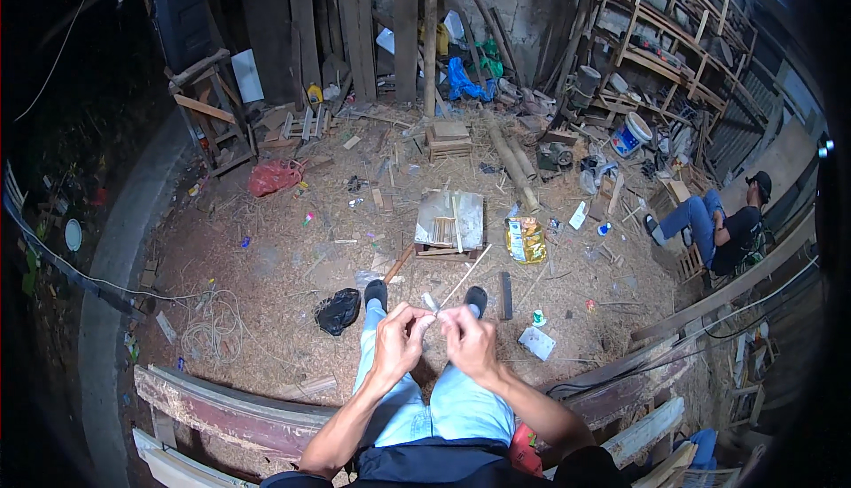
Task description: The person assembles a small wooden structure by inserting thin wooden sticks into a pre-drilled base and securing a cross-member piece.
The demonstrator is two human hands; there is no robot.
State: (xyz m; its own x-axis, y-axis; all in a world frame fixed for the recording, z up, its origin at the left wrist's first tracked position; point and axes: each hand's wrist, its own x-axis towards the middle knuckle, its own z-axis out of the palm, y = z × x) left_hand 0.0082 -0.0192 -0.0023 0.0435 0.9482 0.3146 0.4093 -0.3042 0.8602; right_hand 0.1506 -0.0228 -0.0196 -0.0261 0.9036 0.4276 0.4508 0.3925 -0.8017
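My left hand (401, 342) and my right hand (470, 344) meet in front of my knees, both closed in a pinch with their fingertips almost touching. A small whitish piece (429, 301) sticks up at the left fingertips; its kind is too small to tell. From between the fingers a thin wooden stick (466, 273) slants away to the upper right, its near end hidden by my right fingers. Beyond the hands stands a low wooden stand with a worn grey top (436, 213), with thin wooden strips (457, 222) lying on it.
A black plastic bag (339, 312) lies left of my feet, a yellow packet (526, 240) right of the stand. A dark block (505, 296) rests near my right foot. A person (729, 226) sits at the far right. Boards (239, 413) run beside me; wood scraps litter the ground.
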